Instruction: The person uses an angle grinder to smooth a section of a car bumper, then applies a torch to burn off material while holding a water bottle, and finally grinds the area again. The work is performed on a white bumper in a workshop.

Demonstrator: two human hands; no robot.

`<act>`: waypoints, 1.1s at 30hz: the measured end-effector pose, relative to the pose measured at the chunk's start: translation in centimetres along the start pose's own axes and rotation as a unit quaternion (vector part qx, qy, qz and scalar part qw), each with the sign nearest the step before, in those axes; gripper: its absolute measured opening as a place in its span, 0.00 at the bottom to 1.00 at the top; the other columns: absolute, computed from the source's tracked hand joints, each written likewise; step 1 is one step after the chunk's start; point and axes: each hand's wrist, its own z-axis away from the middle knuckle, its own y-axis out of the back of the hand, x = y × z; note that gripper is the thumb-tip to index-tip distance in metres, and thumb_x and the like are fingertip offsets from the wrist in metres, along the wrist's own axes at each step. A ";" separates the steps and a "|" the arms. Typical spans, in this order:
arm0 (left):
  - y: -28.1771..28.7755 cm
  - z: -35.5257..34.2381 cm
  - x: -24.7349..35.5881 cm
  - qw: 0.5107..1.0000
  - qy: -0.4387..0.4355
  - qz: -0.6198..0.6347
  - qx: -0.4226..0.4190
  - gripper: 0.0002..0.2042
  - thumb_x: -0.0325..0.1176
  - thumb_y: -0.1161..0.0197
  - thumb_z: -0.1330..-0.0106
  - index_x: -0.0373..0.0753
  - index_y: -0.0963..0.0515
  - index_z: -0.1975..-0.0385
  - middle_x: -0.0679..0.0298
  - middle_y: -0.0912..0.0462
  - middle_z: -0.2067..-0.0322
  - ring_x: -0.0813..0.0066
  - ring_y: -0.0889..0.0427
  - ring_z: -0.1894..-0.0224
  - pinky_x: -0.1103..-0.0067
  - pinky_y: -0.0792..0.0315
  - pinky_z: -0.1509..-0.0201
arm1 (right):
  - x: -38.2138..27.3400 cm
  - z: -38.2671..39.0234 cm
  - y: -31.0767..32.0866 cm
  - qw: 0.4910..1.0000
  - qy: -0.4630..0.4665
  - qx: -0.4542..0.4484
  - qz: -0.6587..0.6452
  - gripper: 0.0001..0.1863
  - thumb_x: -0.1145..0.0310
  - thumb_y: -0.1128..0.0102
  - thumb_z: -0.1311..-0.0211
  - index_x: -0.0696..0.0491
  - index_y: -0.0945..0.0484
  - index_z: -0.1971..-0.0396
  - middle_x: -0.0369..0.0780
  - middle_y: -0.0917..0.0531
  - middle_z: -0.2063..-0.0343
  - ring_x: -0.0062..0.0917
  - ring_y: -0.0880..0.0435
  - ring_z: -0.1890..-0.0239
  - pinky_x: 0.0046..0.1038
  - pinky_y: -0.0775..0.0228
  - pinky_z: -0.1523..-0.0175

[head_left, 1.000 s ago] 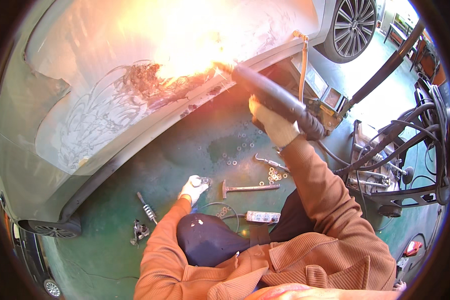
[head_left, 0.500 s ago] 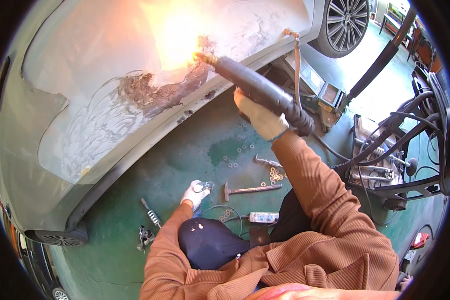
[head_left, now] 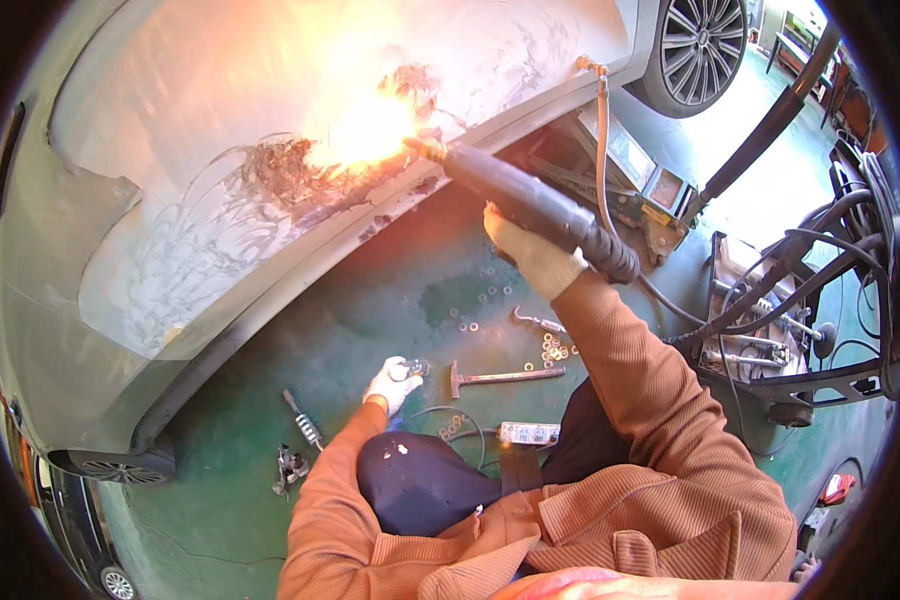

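My right hand point(head_left: 533, 250), in a white glove, is closed around a thick black welding gun point(head_left: 520, 195) with a cable at its rear. The gun's tip is at the car's pale side panel point(head_left: 195, 230), where a bright flash point(head_left: 370, 130) hides the contact point. Around the flash the panel is scorched and crumpled, with a dark brown patch point(head_left: 275, 170) to the left. Low over the floor my left hand point(head_left: 390, 388), also gloved, holds a small clear, shiny object point(head_left: 412, 369) whose kind I cannot make out.
On the green floor lie a hammer point(head_left: 505, 377), several washers point(head_left: 553, 348), a hooked tool point(head_left: 540, 321), a power strip point(head_left: 528, 433) and a spring-like tool point(head_left: 305, 425). A floor jack point(head_left: 620, 165) is by the sill. A cable-hung cart point(head_left: 800, 370) stands to the right.
The gun has moved slightly right and toward me with my right hand. The flash has shifted lower, over the scorched area. My left hand has barely moved.
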 end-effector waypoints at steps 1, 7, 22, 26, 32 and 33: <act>0.1 0.2 0.0 1.000 0.010 0.014 0.003 0.35 0.47 0.19 0.37 0.47 0.25 0.31 0.59 0.13 0.41 0.62 0.17 0.36 0.68 0.26 0.30 | -0.6 -0.6 0.1 0.997 -0.071 -0.018 0.011 0.13 0.61 0.35 0.30 0.51 0.16 0.52 0.43 0.15 0.65 0.34 0.14 0.58 0.35 0.23 0.51; -0.2 0.1 -1.1 0.999 -0.018 0.042 0.015 0.32 0.37 0.17 0.38 0.41 0.24 0.35 0.64 0.15 0.48 0.71 0.18 0.43 0.73 0.24 0.34 | 1.6 0.3 0.2 0.999 -0.012 0.000 0.041 0.11 0.60 0.35 0.30 0.51 0.17 0.55 0.43 0.17 0.72 0.36 0.15 0.66 0.38 0.23 0.58; -0.3 1.9 0.5 0.995 -0.029 0.090 0.044 0.34 0.41 0.17 0.39 0.45 0.25 0.34 0.63 0.13 0.46 0.70 0.17 0.42 0.71 0.24 0.34 | 1.8 -0.4 1.7 0.961 -0.211 -0.106 -0.145 0.08 0.60 0.33 0.29 0.48 0.18 0.65 0.28 0.25 0.81 0.16 0.26 0.79 0.28 0.36 0.73; -0.3 2.7 4.1 0.998 0.020 0.049 0.038 0.34 0.41 0.17 0.40 0.46 0.24 0.34 0.63 0.13 0.46 0.70 0.16 0.42 0.71 0.24 0.34 | -2.3 -1.0 1.1 0.956 -0.221 0.034 -0.189 0.16 0.54 0.37 0.25 0.47 0.21 0.72 0.28 0.29 0.86 0.18 0.29 0.83 0.28 0.35 0.75; 0.3 3.3 4.8 0.998 0.030 0.041 0.027 0.34 0.41 0.16 0.41 0.47 0.24 0.35 0.64 0.12 0.46 0.67 0.16 0.42 0.70 0.24 0.33 | -1.4 -0.8 2.4 0.963 -0.210 0.016 -0.170 0.13 0.53 0.35 0.26 0.44 0.19 0.68 0.27 0.25 0.81 0.16 0.25 0.79 0.26 0.32 0.74; 0.4 3.6 3.9 0.999 0.022 0.032 0.026 0.34 0.40 0.16 0.41 0.47 0.24 0.35 0.64 0.12 0.46 0.67 0.16 0.42 0.71 0.24 0.33 | -2.2 -1.1 2.6 0.952 -0.207 0.005 -0.227 0.12 0.53 0.35 0.26 0.43 0.19 0.67 0.27 0.24 0.81 0.16 0.24 0.79 0.26 0.32 0.73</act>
